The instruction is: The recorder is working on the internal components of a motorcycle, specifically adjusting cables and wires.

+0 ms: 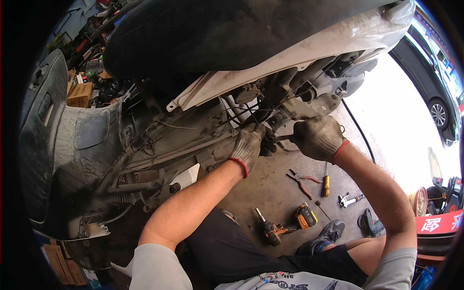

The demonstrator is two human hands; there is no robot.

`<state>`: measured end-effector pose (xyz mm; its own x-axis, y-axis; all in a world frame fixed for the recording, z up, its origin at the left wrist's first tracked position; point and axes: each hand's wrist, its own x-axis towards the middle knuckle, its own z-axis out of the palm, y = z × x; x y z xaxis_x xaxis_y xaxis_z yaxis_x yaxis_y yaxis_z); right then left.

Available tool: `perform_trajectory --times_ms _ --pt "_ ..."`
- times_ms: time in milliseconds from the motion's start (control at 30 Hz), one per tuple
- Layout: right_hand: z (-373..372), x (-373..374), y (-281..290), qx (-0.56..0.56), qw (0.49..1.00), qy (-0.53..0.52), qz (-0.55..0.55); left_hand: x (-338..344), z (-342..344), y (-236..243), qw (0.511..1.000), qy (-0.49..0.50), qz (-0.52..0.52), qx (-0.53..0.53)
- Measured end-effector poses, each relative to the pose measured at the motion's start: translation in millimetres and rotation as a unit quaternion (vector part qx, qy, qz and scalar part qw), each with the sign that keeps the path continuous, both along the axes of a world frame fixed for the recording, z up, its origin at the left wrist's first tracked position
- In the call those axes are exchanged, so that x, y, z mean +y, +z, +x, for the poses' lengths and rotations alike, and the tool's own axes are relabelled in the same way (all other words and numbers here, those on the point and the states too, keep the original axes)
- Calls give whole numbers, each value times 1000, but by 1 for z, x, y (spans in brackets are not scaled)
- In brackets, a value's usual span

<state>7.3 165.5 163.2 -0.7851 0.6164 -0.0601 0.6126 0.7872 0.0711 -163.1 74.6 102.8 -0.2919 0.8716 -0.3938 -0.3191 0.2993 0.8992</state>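
A scooter [145, 140] with its side panels off stands before me, its metal frame and cables bare below the long black seat [203, 38]. My right hand [319, 137], in a dirty knit glove with a red cuff, is closed around a wrench [284, 137]. The wrench's shank points left toward the frame, and a small ring shows behind the hand. Close beside it, my gloved left hand [249, 145] has its fingers curled in at the frame parts below the cables. What those fingers grip is hidden.
On the concrete floor lie red-handled pliers [304, 183], a yellow-handled screwdriver [326, 183], an orange-and-black cordless impact driver [280, 229] and an air blow gun [350, 200]. A black hose [360, 133] runs along the right. Boxes [79, 94] and clutter fill the far left. A dark car [430, 72] stands outside.
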Motion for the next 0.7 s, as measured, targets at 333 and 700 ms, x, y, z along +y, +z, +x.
perform_trajectory --times_ms 333,700 --pt "2 8 2 35 999 25 -4 2 3 -3 1000 7 -2 -4" --pt "4 3 2 41 995 51 75 2 5 2 1000 7 -9 24"
